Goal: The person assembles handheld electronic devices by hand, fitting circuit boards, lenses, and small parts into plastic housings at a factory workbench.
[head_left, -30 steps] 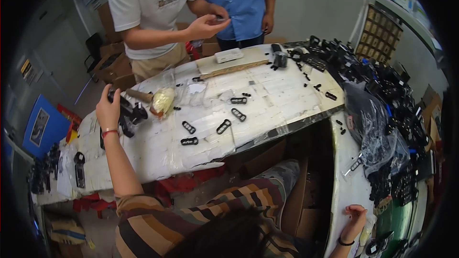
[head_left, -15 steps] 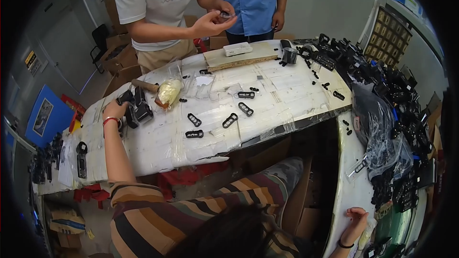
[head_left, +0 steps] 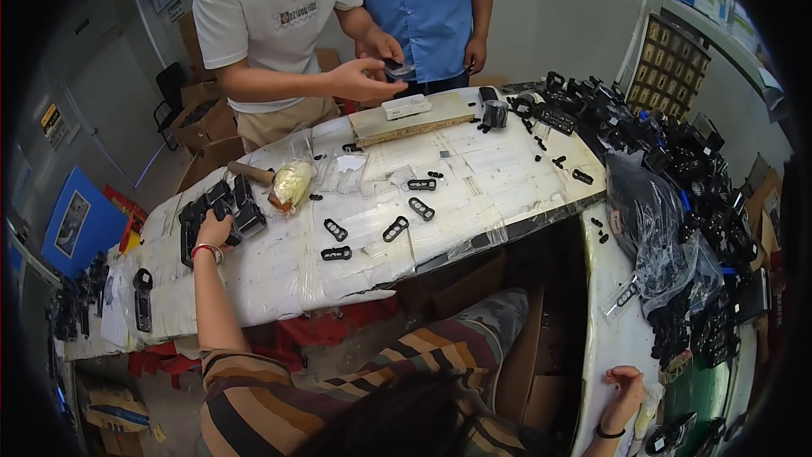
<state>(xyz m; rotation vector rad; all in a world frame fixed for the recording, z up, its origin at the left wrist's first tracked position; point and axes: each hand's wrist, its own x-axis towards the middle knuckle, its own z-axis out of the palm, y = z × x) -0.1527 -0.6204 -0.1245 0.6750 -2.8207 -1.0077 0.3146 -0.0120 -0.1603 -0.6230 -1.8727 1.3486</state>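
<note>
On the left of the white bench, my left hand has its fingers around a black plastic part in a small group of similar black parts. Its fingertips are partly hidden among them. My right hand is over the right-hand bench arm, fingers loosely curled and apart, with nothing visible in them. Several black frames with round holes, such as this slotted frame, lie across the middle of the bench.
A mallet with a yellow wrapped head lies beyond the black parts. A wooden board carries a white case. Black parts are heaped at right beside a plastic bag. Across the bench, a person in white handles a small item beside another in blue.
My left hand has moved slightly right and nearer me over the black parts. The person in white has drawn their hands apart around the small item. The whole view has shifted slightly.
</note>
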